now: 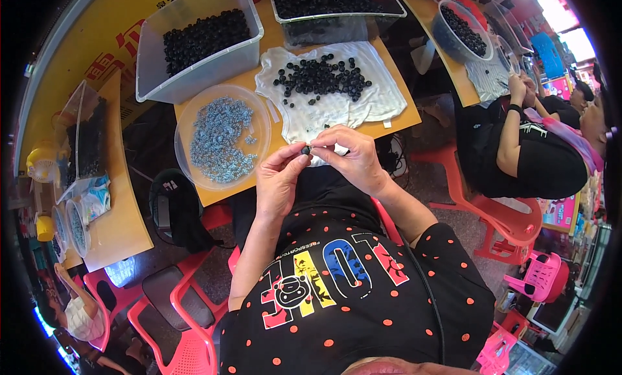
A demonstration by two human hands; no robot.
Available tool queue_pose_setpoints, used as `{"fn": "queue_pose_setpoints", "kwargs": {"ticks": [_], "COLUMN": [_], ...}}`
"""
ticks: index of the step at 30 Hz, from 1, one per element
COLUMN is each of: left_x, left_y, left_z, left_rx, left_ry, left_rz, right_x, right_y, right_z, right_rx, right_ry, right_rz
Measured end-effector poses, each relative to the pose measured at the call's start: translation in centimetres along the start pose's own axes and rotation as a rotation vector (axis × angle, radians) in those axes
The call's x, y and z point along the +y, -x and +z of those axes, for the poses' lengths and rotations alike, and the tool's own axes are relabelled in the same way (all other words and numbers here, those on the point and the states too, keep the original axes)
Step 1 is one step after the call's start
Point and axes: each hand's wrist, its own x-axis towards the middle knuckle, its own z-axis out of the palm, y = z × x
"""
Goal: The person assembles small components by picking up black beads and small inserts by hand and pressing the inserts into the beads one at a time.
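Note:
Above the near edge of the table, my left hand (277,181) pinches a small dark round piece (306,150) between thumb and fingertips. My right hand (355,158) meets it from the other side, thumb and forefinger closed at the same piece; anything smaller between them is hidden. Just beyond my hands lies a white cloth (298,122) with a spread pile of black round pieces (324,77) on it. To the left, a round translucent tray (183,148) holds many small bluish-silver pieces (220,138), too fine to name surely.
Two clear plastic bins, one at the far left (146,77) and one at the far middle (324,32), hold more black pieces. Red chairs (476,200) stand on both sides. At right, a person in black (538,158) works at another table by a round tub (447,41).

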Motion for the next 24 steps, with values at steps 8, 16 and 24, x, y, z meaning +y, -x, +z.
{"fn": "queue_pose_setpoints", "kwargs": {"ticks": [8,16,24], "left_x": [-0.9,-1.2,-1.1], "left_y": [-0.3,-0.9,-1.0], "left_z": [0.0,-2.0,-2.3], "left_rx": [0.026,0.018,0.019], "left_ry": [-0.016,0.246,0.291], "left_rz": [0.06,-0.085,-0.14], "right_x": [0.5,5.1,9.0], "right_y": [0.8,0.1,0.7], "right_z": [0.5,-2.9,-1.2], "right_rx": [-0.041,0.226,-0.105], "right_ry": [0.205,0.124,0.607], "right_rz": [-0.133,0.224,-0.01]}}
